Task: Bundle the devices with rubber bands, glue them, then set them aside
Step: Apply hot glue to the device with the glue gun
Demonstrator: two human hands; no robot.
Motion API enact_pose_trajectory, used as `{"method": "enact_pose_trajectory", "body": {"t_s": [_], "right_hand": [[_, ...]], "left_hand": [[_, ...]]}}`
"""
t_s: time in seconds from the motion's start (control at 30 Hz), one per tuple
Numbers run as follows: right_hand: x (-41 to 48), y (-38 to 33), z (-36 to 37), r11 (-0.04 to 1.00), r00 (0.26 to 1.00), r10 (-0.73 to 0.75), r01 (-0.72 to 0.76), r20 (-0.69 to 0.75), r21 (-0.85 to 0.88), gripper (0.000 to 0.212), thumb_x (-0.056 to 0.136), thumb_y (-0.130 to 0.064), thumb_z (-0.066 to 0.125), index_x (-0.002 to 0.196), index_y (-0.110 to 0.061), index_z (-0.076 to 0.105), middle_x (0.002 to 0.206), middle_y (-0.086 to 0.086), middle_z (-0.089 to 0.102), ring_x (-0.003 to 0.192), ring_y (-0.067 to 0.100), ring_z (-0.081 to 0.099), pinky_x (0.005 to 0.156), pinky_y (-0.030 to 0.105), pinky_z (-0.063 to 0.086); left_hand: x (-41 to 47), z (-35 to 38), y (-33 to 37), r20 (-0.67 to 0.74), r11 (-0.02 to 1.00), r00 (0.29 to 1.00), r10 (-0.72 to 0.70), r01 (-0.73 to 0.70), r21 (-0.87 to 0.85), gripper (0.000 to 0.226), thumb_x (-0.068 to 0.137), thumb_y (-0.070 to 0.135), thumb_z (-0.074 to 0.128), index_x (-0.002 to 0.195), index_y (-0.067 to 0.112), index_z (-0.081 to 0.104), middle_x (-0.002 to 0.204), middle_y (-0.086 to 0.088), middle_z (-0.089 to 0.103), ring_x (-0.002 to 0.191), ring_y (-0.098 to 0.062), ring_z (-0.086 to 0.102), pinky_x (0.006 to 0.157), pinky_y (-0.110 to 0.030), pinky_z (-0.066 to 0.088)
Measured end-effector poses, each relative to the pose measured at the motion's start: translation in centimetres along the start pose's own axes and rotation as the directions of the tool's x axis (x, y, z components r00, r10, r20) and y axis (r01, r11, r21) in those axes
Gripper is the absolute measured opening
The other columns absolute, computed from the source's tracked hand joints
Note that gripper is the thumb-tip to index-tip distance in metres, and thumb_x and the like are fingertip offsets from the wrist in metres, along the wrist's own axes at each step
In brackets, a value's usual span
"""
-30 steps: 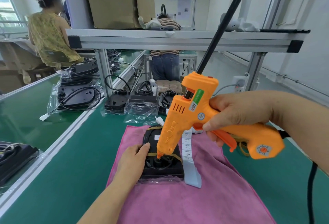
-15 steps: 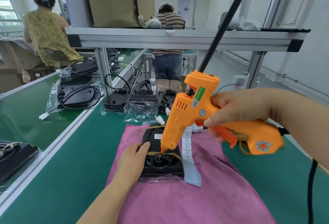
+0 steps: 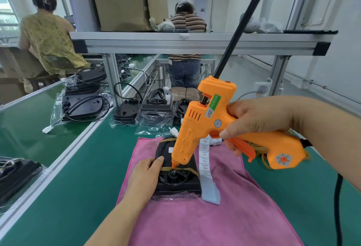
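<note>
You face an aluminium shelf (image 3: 195, 42) in a white-walled workshop.
On it, a cardboard box (image 3: 127, 1); beyond it, a person in stripes (image 3: 187, 23); far left of it, a window (image 3: 7, 15).

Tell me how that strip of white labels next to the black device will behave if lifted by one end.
The label strip will probably flop and dangle: it is thin, and its near end already curls up off the pink cloth. It looks very light, so a nudge would likely slide it. Beside the black device, it might catch on that edge.
</note>
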State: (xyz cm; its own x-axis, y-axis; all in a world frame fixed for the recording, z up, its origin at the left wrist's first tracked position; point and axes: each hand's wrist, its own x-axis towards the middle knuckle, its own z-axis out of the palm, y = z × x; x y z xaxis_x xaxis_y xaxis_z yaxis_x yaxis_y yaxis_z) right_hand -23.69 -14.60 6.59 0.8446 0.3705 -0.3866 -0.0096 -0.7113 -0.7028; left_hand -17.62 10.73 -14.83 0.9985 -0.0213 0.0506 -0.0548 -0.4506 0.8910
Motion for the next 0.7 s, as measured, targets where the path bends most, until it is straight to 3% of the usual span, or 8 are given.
{"method": "enact_pose_trajectory", "body": {"t_s": [0.1, 0.17, 0.33, 0.57, 0.7], "right_hand": [[-0.1, -0.1, 0.0, 1.0, 1.0, -0.016, 0.016, 0.02, -0.024, 0.021, 0.092, -0.028, 0.066, 0.111, -0.021, 0.058, 0.096, 0.009, 0.076, 0.088, 0.026, 0.074, 0.07, 0.029, 0.058], [-0.2, 0.0, -0.1, 0.999, 0.999, -0.032, 0.034, 0.031, -0.041, 0.018, 0.092, -0.031, 0.066, 0.106, -0.022, 0.059, 0.094, 0.007, 0.076, 0.086, 0.025, 0.074, 0.073, 0.032, 0.057], [-0.5, 0.2, -0.2, 0.999, 0.998, -0.021, 0.023, 0.067, -0.028, 0.025, 0.091, -0.031, 0.067, 0.112, -0.02, 0.058, 0.096, 0.009, 0.075, 0.089, 0.027, 0.073, 0.073, 0.033, 0.057], [-1.1, 0.5, -0.2, 0.999, 0.998, 0.013, -0.011, 0.064, -0.035, 0.022, 0.092, -0.027, 0.066, 0.11, -0.018, 0.057, 0.092, 0.006, 0.076, 0.085, 0.023, 0.074, 0.072, 0.03, 0.058], [-1.2, 1.0, -0.3, 0.999, 0.997, 0.03, -0.029, 0.069, -0.018, 0.025, 0.093, -0.025, 0.065, 0.114, -0.016, 0.055, 0.093, 0.007, 0.076, 0.085, 0.023, 0.074, 0.075, 0.032, 0.057]], "left_hand": [[0.1, 0.1, 0.0, -0.019, 1.0, 1.0, 0.01, -0.01, 0.022, 0.044, 0.099, 0.04, 0.049, 0.075, 0.007, 0.066, 0.05, 0.006, 0.054, 0.046, -0.003, 0.043, 0.058, -0.032, 0.035], [0.1, 0.1, -0.1, -0.017, 1.0, 1.0, 0.016, -0.015, 0.025, 0.044, 0.098, 0.041, 0.048, 0.077, 0.007, 0.068, 0.055, -0.001, 0.058, 0.046, -0.003, 0.044, 0.058, -0.031, 0.037], [0.1, 0.0, 0.0, -0.012, 0.999, 1.0, 0.005, -0.005, 0.04, 0.044, 0.099, 0.039, 0.048, 0.077, 0.006, 0.068, 0.046, 0.011, 0.049, 0.043, -0.004, 0.04, 0.054, -0.031, 0.032], [0.0, 0.0, 0.0, -0.01, 1.0, 1.0, -0.023, 0.023, 0.0, 0.042, 0.099, 0.039, 0.05, 0.068, 0.014, 0.063, 0.049, 0.011, 0.054, 0.047, -0.003, 0.045, 0.058, -0.03, 0.036], [0.0, 0.0, 0.0, -0.004, 0.999, 1.0, -0.031, 0.031, -0.014, 0.041, 0.099, 0.04, 0.05, 0.075, 0.011, 0.069, 0.066, -0.003, 0.068, 0.062, -0.015, 0.057, 0.067, -0.032, 0.045]]}}
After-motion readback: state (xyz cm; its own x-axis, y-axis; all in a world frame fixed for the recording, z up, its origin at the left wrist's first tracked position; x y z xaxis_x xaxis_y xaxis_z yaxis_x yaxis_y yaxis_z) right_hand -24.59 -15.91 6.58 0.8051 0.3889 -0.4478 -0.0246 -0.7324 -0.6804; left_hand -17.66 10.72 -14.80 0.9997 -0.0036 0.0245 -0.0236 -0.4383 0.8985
